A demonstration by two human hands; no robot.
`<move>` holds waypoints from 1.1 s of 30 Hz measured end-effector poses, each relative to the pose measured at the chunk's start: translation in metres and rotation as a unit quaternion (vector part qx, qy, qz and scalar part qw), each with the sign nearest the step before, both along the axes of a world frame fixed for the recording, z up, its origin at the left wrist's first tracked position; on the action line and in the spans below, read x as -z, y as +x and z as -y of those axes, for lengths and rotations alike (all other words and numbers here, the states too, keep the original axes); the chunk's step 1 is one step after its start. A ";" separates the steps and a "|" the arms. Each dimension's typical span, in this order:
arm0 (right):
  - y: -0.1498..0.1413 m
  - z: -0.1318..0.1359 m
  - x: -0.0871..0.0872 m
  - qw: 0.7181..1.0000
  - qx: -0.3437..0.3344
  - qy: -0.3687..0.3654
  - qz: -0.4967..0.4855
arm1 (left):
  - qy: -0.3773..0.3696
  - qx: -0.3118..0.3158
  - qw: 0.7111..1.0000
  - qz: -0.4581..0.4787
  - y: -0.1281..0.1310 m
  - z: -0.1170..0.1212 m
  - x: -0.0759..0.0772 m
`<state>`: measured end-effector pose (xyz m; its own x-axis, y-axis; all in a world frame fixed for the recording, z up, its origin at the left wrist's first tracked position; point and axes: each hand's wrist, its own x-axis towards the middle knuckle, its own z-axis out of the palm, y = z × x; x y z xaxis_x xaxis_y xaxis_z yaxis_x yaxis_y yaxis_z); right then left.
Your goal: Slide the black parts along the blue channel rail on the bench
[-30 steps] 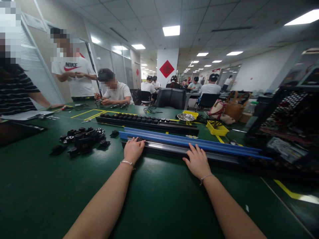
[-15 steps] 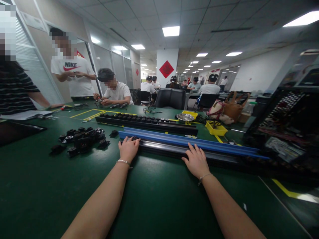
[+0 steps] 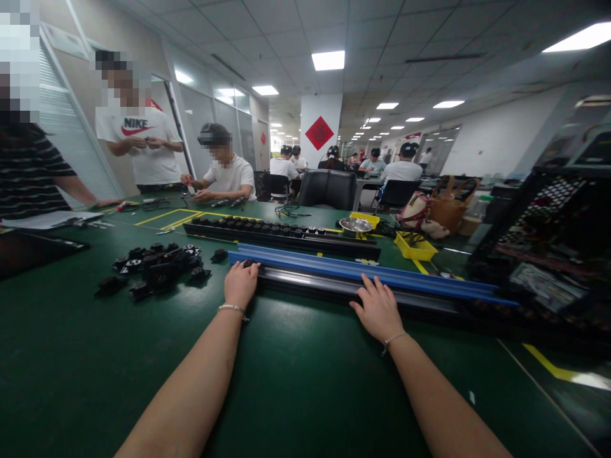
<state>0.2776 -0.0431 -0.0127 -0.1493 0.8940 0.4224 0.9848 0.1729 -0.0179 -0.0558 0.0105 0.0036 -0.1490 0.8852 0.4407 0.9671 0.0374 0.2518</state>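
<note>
At the left end of a long black rail point(image 3: 305, 278), my left hand point(image 3: 240, 284) has its fingers closed around a small black part point(image 3: 249, 263), mostly covered by the fingers. My right hand point(image 3: 379, 312) lies farther along the same rail, fingers spread and resting on it. Directly behind the black rail runs a blue rail point(image 3: 324, 259), near the fingertips of both hands. A loose pile of small black parts point(image 3: 160, 270) lies left of my left hand, with one single black part point(image 3: 219, 256) closer to the blue rail's end.
Farther back is another black rail point(image 3: 281, 238) lined with black parts. Beyond it stand a metal bowl point(image 3: 356, 224) and a yellow tray point(image 3: 415, 247). A dark perforated rack point(image 3: 548, 222) rises at right. Co-workers point(image 3: 226, 172) are across the green table point(image 3: 305, 381) at left.
My left hand has slid slightly left toward the rail's end, and its fingers look more curled. My right hand stays in nearly the same place.
</note>
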 end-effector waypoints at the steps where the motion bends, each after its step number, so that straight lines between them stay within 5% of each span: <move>1: 0.000 0.000 0.000 1.000 0.000 0.000 0.001 | -0.001 -0.004 1.000 0.004 -0.001 -0.001 0.000; 33: 0.000 0.004 -0.003 1.000 0.009 -0.007 0.014 | 0.016 -0.083 0.979 0.183 -0.019 -0.014 0.009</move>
<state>0.2781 -0.0472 -0.0096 -0.1448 0.9028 0.4049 0.9879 0.1551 0.0074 -0.0750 0.0247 -0.0057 -0.4432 0.8216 0.3586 0.7928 0.1725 0.5846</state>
